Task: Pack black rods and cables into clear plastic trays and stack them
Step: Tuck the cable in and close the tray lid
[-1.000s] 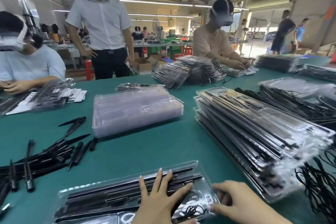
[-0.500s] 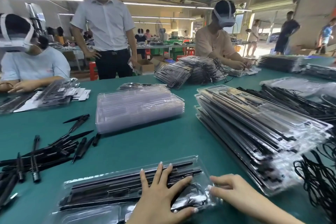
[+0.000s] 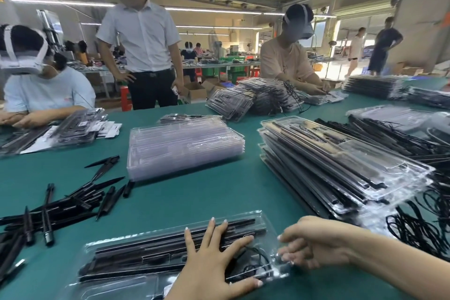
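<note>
A clear plastic tray [image 3: 136, 248] filled with black rods and a coiled black cable [image 3: 255, 260] lies near the front edge of the green table. My left hand [image 3: 214, 260] lies flat on it, fingers spread, pressing the lid down. My right hand [image 3: 314, 243] pinches the tray's right end with curled fingertips. A tall stack of packed trays [image 3: 341, 168] sits to the right. A stack of empty clear trays [image 3: 185, 146] stands in the middle. Loose black rods [image 3: 60, 204] lie in a heap at the left.
Loose black cables [image 3: 418, 224] pile at the right edge. More packed trays [image 3: 248, 100] lie at the far side, where a person in a headset works. Another seated person handles trays [image 3: 73, 126] at the left. A person stands behind the green table [image 3: 219, 192].
The view has shifted slightly. My right hand has closed its fingertips more onto the tray's right end. My left hand stays pressed flat on the tray.
</note>
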A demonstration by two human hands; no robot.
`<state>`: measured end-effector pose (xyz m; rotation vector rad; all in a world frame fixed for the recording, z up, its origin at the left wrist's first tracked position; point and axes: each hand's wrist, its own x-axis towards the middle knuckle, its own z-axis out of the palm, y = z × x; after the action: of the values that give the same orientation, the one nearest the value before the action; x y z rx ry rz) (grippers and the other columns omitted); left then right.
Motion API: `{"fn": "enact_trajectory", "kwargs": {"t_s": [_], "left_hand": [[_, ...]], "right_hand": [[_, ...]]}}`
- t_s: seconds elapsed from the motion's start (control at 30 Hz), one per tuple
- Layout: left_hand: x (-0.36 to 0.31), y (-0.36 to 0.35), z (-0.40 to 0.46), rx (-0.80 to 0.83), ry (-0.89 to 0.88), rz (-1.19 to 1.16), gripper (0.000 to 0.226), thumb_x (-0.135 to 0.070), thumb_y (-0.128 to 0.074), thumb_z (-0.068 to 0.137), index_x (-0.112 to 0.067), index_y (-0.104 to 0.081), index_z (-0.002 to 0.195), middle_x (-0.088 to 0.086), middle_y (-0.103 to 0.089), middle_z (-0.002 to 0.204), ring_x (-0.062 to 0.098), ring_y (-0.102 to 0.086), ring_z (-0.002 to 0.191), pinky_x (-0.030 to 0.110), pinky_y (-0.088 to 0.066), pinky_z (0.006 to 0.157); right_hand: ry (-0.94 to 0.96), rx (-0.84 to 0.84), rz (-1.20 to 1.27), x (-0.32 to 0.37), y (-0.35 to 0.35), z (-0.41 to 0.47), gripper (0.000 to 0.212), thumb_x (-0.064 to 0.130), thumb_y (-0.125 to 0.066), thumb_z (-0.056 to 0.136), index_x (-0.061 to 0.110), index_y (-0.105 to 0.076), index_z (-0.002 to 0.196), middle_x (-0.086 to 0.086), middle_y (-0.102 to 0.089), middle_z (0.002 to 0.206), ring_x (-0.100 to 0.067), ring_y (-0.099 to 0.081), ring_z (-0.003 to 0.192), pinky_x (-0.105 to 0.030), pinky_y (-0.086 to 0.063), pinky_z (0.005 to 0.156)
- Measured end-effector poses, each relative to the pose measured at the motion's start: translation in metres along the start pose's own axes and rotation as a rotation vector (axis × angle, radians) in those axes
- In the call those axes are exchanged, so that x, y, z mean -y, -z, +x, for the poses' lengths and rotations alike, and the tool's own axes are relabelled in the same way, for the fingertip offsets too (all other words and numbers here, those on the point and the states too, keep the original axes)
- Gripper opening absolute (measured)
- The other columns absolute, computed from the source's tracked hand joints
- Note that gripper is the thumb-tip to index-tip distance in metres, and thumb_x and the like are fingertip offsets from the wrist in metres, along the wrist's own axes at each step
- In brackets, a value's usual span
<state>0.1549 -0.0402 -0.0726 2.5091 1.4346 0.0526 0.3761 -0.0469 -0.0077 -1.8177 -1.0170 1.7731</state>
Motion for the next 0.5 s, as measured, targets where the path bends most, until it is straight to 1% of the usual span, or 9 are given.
{"fn": "enact_trajectory", "kwargs": {"t_s": [0.03,0.1,0.17,0.23,0.27,0.33,0.4,0.47,0.5], "left_hand": [[0.0,0.001,0.0,0.002,-0.004,-0.019,0.063,-0.096,-0.016,0.059,-0.082,0.009,0.116,-0.011,0.011,0.159,0.012,0.028,0.142,0.062,0.024,0.106],[0.0,0.004,-0.001,-0.002,-0.014,-0.098,0.062,-0.094,-0.017,0.065,-0.08,0.002,0.122,-0.012,0.007,0.159,0.01,0.025,0.143,0.061,0.025,0.106],[0.001,0.009,-0.003,-0.012,-0.017,-0.203,0.053,-0.087,-0.019,0.074,-0.079,-0.007,0.125,-0.013,0.0,0.159,0.007,0.021,0.143,0.058,0.028,0.106],[0.001,0.014,-0.003,-0.006,-0.013,-0.257,0.048,-0.082,-0.021,0.079,-0.077,-0.015,0.127,-0.012,-0.006,0.159,0.008,0.016,0.145,0.055,0.029,0.105],[0.0,0.016,-0.003,0.0,-0.011,-0.258,0.047,-0.08,-0.022,0.081,-0.076,-0.017,0.127,-0.011,-0.008,0.159,0.01,0.013,0.146,0.056,0.027,0.106],[-0.001,0.02,-0.003,0.017,-0.008,-0.264,0.043,-0.076,-0.026,0.085,-0.074,-0.021,0.128,-0.009,-0.01,0.159,0.014,0.01,0.147,0.059,0.024,0.106],[-0.001,0.024,-0.002,0.038,-0.008,-0.289,0.042,-0.073,-0.028,0.087,-0.073,-0.023,0.129,-0.007,-0.012,0.159,0.016,0.007,0.148,0.061,0.022,0.106],[-0.001,0.026,-0.002,0.049,-0.01,-0.308,0.042,-0.071,-0.029,0.088,-0.071,-0.025,0.13,-0.005,-0.014,0.159,0.017,0.006,0.148,0.062,0.02,0.106],[-0.001,0.027,-0.003,0.053,-0.011,-0.315,0.042,-0.07,-0.029,0.089,-0.07,-0.026,0.131,-0.005,-0.015,0.159,0.017,0.005,0.148,0.062,0.02,0.106]], "right_hand": [[-0.005,0.002,0.089,0.001,0.003,0.0,0.003,0.006,-0.05,0.093,0.005,-0.052,0.092,-0.015,-0.066,0.077,-0.015,-0.059,0.05,-0.018,-0.041,0.044],[0.01,0.028,0.285,-0.003,0.008,0.003,0.014,-0.002,-0.041,0.091,0.0,-0.054,0.093,-0.021,-0.068,0.08,-0.018,-0.06,0.046,-0.017,-0.041,0.041],[-0.01,0.107,0.47,-0.009,0.006,0.003,0.026,-0.013,-0.037,0.081,-0.008,-0.061,0.09,-0.026,-0.067,0.078,-0.021,-0.06,0.043,-0.019,-0.045,0.041],[0.028,0.162,0.538,-0.02,-0.002,0.005,0.031,-0.019,-0.038,0.074,-0.015,-0.067,0.083,-0.027,-0.066,0.074,-0.021,-0.059,0.042,-0.019,-0.048,0.04],[0.081,0.141,0.512,-0.026,-0.007,0.007,0.032,-0.02,-0.038,0.078,-0.015,-0.069,0.085,-0.027,-0.067,0.075,-0.02,-0.061,0.046,-0.019,-0.049,0.04],[0.304,-0.021,0.304,-0.04,-0.014,0.013,0.028,-0.013,-0.048,0.088,-0.004,-0.074,0.089,-0.018,-0.072,0.087,-0.014,-0.065,0.061,-0.018,-0.05,0.052],[0.592,-0.227,-0.065,-0.054,-0.02,0.014,0.022,0.01,-0.063,0.09,0.024,-0.079,0.086,0.009,-0.073,0.1,-0.001,-0.064,0.082,-0.014,-0.046,0.075],[0.82,-0.411,-0.456,-0.062,-0.018,0.012,0.018,0.04,-0.065,0.083,0.047,-0.068,0.1,0.037,-0.06,0.111,0.012,-0.049,0.104,-0.008,-0.034,0.092],[0.867,-0.436,-0.597,-0.065,-0.018,0.012,0.032,0.055,-0.057,0.079,0.051,-0.059,0.111,0.043,-0.052,0.116,0.013,-0.04,0.112,-0.008,-0.027,0.095]]}}
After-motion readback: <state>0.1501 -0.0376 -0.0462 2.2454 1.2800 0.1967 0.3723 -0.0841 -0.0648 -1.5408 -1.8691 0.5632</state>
